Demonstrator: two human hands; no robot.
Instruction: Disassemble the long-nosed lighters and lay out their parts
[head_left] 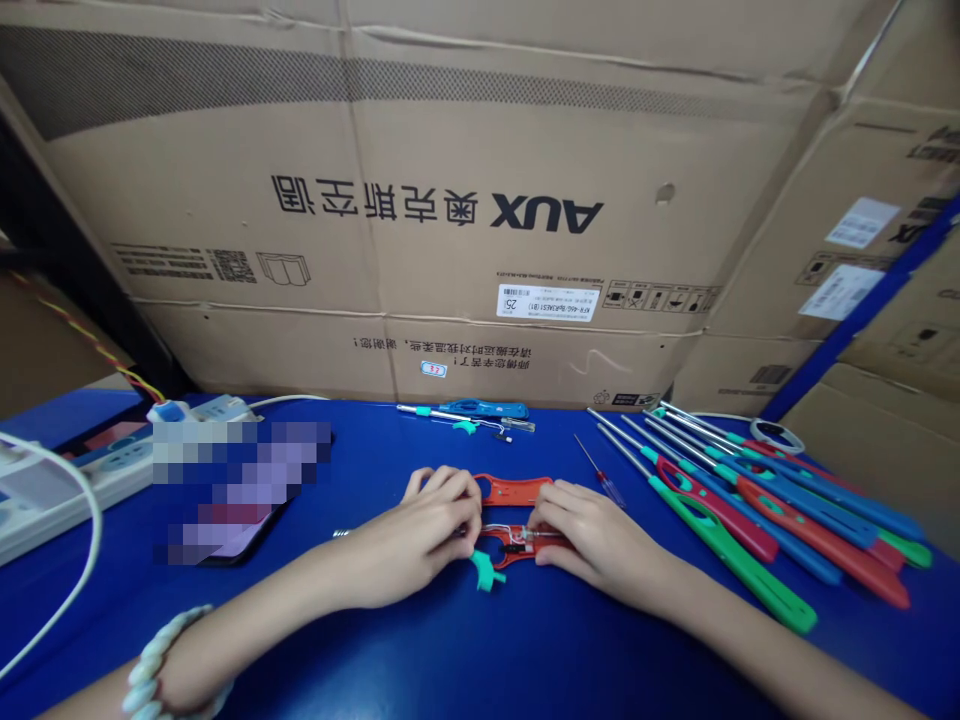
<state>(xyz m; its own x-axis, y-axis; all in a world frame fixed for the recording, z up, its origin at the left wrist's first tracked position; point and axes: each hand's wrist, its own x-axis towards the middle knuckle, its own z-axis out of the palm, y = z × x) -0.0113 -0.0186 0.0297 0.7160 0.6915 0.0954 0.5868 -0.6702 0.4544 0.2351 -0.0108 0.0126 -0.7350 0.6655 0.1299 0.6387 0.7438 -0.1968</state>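
An orange gas lighter lies taken apart between my hands. Its lower shell half [501,548] holds white wires and a small black part, and the other shell half [517,491] lies just behind it. My left hand [441,522] is closed, fingers bent over the front of the lighter; a metal tube end [342,534] sticks out to its left. Right at my left fingertips is a turquoise trigger [485,573]; whether they touch it is unclear. My right hand [581,530] grips the rear of the lower shell, its fingertips near a clear part inside.
Several assembled lighters [750,520] are heaped at the right. A screwdriver [609,487] lies near my right hand. Behind are blue lighter parts [487,409] by a cardboard wall [420,130]. A phone [255,500] and power strip [127,460] occupy the left.
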